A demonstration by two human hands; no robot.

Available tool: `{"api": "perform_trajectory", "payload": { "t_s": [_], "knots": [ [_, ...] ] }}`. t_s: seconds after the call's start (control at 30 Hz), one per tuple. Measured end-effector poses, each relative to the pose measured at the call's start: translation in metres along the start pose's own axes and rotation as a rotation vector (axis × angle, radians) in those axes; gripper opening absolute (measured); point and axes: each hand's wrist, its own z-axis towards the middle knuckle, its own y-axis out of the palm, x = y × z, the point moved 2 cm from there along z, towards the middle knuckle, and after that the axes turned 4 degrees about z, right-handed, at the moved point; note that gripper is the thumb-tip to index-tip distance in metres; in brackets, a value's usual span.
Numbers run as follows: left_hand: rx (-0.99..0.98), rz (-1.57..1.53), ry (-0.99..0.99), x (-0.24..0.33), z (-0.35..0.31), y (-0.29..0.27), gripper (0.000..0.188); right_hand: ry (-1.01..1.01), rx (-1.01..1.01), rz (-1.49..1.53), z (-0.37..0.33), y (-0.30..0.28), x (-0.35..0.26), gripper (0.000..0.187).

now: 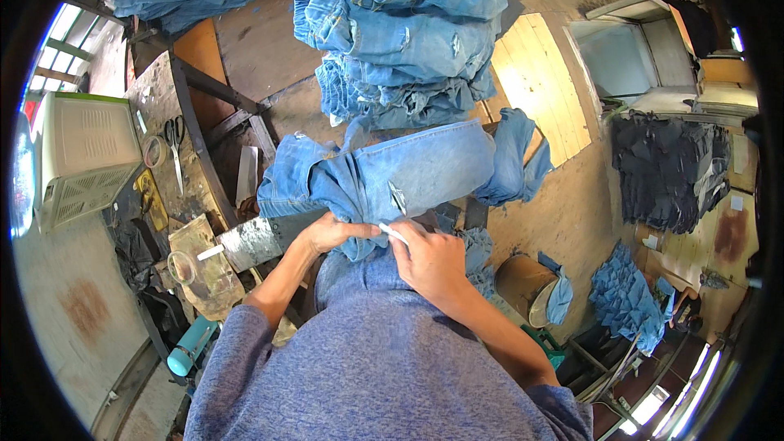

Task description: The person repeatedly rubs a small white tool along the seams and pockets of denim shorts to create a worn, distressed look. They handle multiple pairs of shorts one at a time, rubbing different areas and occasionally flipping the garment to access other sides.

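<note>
A pair of light blue jeans (433, 165) lies across in front of me, one leg stretched to the right with a frayed rip near its lower edge. My left hand (331, 233) pinches the near edge of the denim between thumb and fingers. Close beside it, my right hand (434, 263) grips a short white stick-like tool (394, 233), its tip at the left hand's fingertips. Whether the tool touches the cloth I cannot tell. The bunched waist part of the jeans hangs at the left, partly over a metal surface.
Beyond the jeans rises a tall stack of folded blue jeans (408, 37). Scissors (175, 147) and a tape roll (153, 151) lie on the left bench. A sewing machine (204, 265) stands nearer. Dark garments (671, 170) and a blue denim pile (627, 294) lie to the right.
</note>
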Motion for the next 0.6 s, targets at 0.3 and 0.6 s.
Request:
{"api": "perform_trajectory", "payload": {
  "t_s": [0.3,0.6],
  "knots": [
    [0.342,-0.313,-0.07,0.025,0.017,0.047,0.042,0.301,-0.114,0.66,0.036,0.005,0.079,0.023],
    [0.362,-0.312,-0.042,0.022,0.018,0.048,0.04,0.404,-0.239,0.932,0.043,0.045,0.091,0.022]
  ]
}}
